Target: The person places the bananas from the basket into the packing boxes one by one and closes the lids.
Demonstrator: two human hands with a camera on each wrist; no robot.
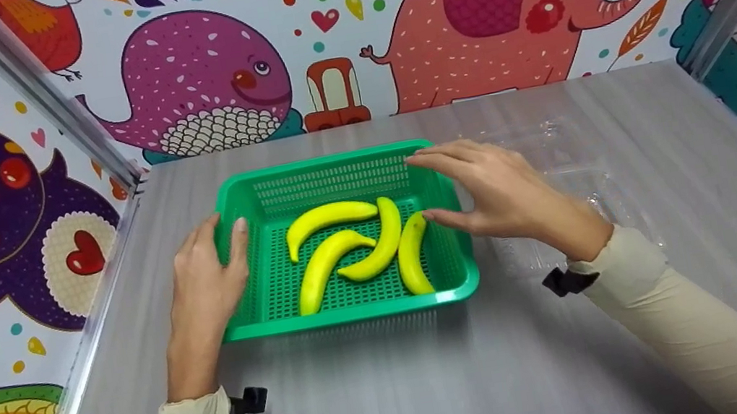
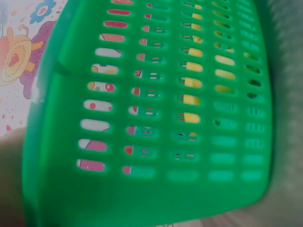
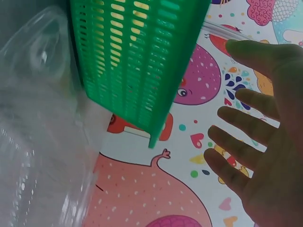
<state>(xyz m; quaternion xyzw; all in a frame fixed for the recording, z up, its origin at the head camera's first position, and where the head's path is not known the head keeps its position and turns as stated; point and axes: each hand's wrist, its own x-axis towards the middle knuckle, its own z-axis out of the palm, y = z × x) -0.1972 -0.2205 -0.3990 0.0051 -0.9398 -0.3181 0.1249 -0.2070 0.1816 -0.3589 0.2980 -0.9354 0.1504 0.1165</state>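
Several yellow bananas (image 1: 329, 264) lie in a green plastic basket (image 1: 355, 313) with slotted walls. My left hand (image 1: 204, 282) is at the basket's left rim, thumb spread from the fingers; whether it touches the rim is unclear. Only a blurred part of that hand shows at the edge of the left wrist view, beside the basket wall (image 2: 156, 198). Over the right rim hovers my right hand (image 1: 501, 187), its thumb and fingers apart and nothing between them. In the right wrist view, the fingers (image 3: 241, 146) are extended, away from the basket's side.
Clear plastic containers (image 1: 619, 199) stand on the grey table (image 1: 382, 395) right of the basket, partly beneath my right forearm. Behind rises a wall panel (image 1: 344, 42) printed with cartoon animals. Metal posts (image 1: 41, 95) frame the corners.
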